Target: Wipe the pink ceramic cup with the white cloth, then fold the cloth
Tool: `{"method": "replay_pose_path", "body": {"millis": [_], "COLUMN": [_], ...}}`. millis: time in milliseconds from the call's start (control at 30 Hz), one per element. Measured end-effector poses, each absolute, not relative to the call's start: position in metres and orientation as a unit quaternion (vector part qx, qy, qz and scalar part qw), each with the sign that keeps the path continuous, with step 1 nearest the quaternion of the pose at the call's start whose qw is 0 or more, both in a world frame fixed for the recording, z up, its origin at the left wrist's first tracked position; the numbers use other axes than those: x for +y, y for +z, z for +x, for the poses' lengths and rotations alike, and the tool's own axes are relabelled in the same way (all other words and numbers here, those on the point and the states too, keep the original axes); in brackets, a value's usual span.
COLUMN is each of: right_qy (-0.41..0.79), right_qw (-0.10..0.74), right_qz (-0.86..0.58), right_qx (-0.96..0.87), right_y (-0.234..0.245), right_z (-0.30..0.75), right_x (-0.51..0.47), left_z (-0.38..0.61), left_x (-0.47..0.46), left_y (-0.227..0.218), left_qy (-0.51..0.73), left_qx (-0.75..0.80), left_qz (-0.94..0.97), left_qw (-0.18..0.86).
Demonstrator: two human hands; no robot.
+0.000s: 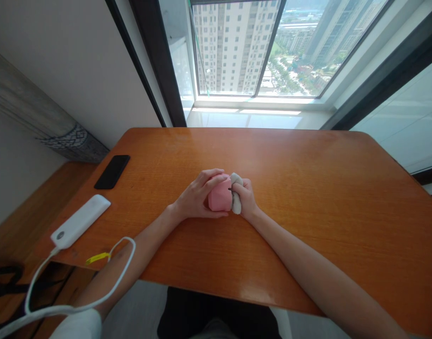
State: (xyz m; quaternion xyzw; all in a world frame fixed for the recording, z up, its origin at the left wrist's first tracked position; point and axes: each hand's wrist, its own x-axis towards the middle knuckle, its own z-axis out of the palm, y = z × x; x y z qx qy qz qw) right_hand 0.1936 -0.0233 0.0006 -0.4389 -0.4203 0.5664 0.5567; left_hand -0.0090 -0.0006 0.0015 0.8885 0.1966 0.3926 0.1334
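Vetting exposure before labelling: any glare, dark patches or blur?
Head view: window bright and hazy, sill glaring; head view: left wall dim, table softly shiny; head view: pink object and cloth show no obvious blur.

The table (325, 202) looks like glossy wood, the pink block (220, 195) smooth and matt, the pale wad (236, 204) cloth.

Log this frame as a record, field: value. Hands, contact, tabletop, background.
left hand: around pink block-like object, thumb nearest the person
right hand: grips whitish cloth
contact: cloth against the pink block-like object's right side
surface: wooden table
table left: black smartphone; nearer, white power bank with white cable attached
background: window beyond table, patterned curtain at left
unclear: whether the pink block-like object touches the table
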Motion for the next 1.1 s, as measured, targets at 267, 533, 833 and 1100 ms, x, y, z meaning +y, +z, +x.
{"method": "replay_pose_path", "body": {"millis": [267,533,833,1100], "right_qy": [0.57,0.58,0.578,0.586], "right_qw": [0.542,0.546,0.555,0.539], "right_qz": [-0.43,-0.428,-0.43,-0.426], "right_qx": [-0.442,-0.426,-0.415,-0.429], "right_y": [0.003,0.002,0.001,0.004], "right_z": [0.191,0.193,0.193,0.191], "right_x": [-0.031,-0.026,-0.024,-0.03], "left_z": [-0.005,-0.016,-0.008,-0.004], "left_x": [-0.006,0.006,-0.001,-0.005], "left_y": [-0.004,-0.013,-0.004,-0.009], "left_qy": [0.383,0.398,0.4,0.395], "left_qx": [0.304,0.173,0.206,0.3], "left_qz": [0.779,0.88,0.881,0.773], "left_qw": [0.394,0.193,0.145,0.397]}}
